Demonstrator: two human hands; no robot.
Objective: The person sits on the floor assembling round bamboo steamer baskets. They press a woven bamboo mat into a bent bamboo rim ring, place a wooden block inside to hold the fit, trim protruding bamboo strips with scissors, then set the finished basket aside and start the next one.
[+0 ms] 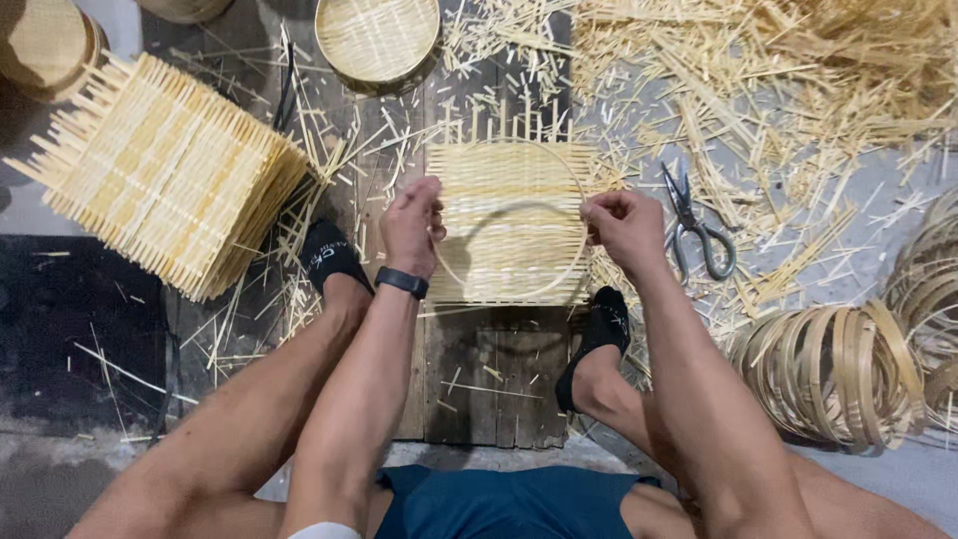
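Note:
A square woven bamboo mat point(509, 185) lies on the floor boards between my feet. Over it I hold a thin round bamboo hoop point(529, 297). My left hand point(411, 225), with a black band on the wrist, grips the hoop's left side. My right hand point(624, 225) pinches its right side. The hoop's far arc runs across the mat's upper part, and the near arc reaches the mat's front edge.
A tall stack of woven mats point(165, 170) stands at the left. Scissors point(694, 225) lie just right of my right hand. A bundle of bamboo hoops point(833, 369) sits at the right. A finished round tray point(377, 38) lies at the back. Bamboo offcuts point(778, 80) litter the floor.

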